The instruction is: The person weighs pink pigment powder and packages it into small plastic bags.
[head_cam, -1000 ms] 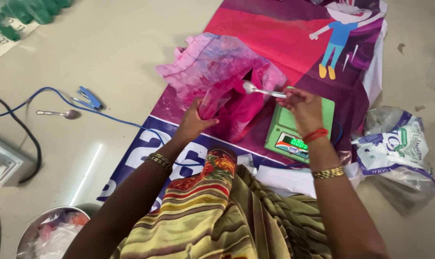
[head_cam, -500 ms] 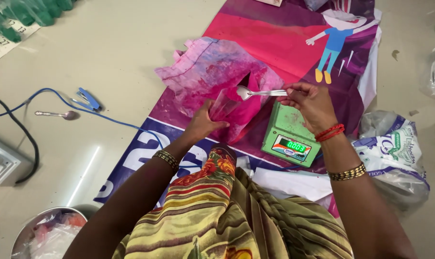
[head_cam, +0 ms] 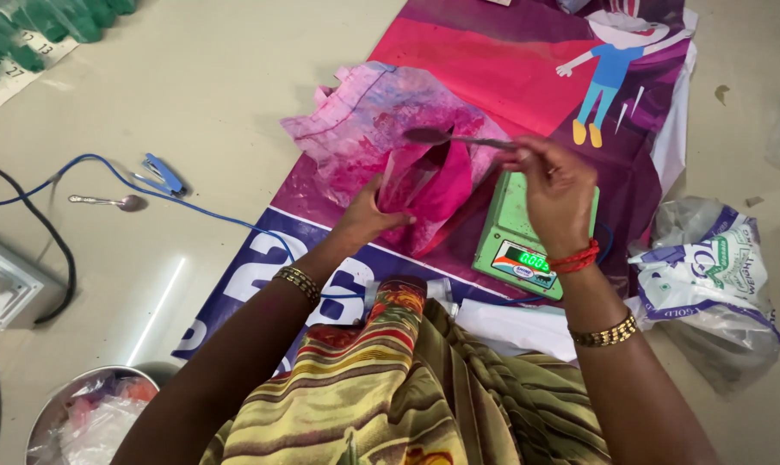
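Note:
My left hand [head_cam: 368, 215] grips the edge of a pink plastic bag [head_cam: 424, 176] stained with pink powder, holding its mouth open on the printed banner [head_cam: 510, 77]. My right hand [head_cam: 555, 194] pinches the handle of a metal spoon [head_cam: 446, 137], whose bowl hovers over the bag's opening. Under my right hand sits a small green digital scale [head_cam: 515, 250] with a lit green display. Both wrists wear bangles; striped cloth covers my lap.
A second spoon [head_cam: 110, 202] and a blue stapler [head_cam: 162, 172] lie on the floor at left, beside a blue cable [head_cam: 80, 164]. A steel bowl of plastic bags [head_cam: 89, 413] sits bottom left. A white printed plastic sack [head_cam: 708, 275] lies at right.
My right hand has swung the spoon left, from above the scale to over the bag's mouth. My left hand has pulled the bag's edge up and open.

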